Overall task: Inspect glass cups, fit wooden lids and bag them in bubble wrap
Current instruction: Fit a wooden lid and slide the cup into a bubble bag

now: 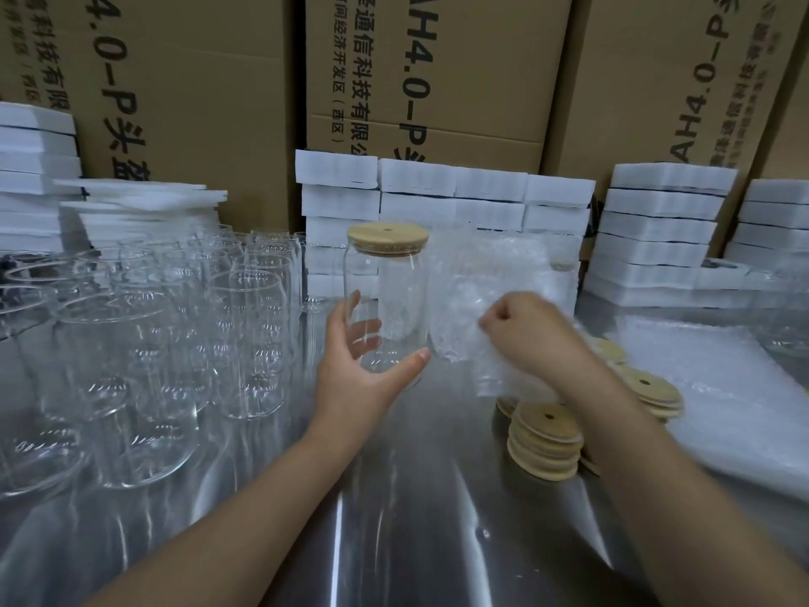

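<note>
We face a wall of brown cardboard boxes printed with black lettering, standing behind everything else. Below them a shiny steel table fills the lower half of the view. Stacks of white foam blocks line its far edge from left to right, against the boxes. On the left of the table we see a dense crowd of empty glass cups, upright and without lids, some touching each other. On the right lies a flat pile of bubble wrap.

Near the middle, our right hand holds up a bubble wrap bag, blurred, just beside the cup that we are working on. That glass cup stands upright at the centre, in front of the foam blocks. We cannot tell whether its base rests on the table.

Two stacks of wooden lids sit on the table under and beside our right forearm, each lid with a small hole.

Our left hand wraps the lower part of the cup, fingers curved behind the glass and the thumb across the near side. Our right hand is curled tight, pinching the bag's edge between thumb and fingers.

One wooden lid sits flat on the cup's mouth.
</note>
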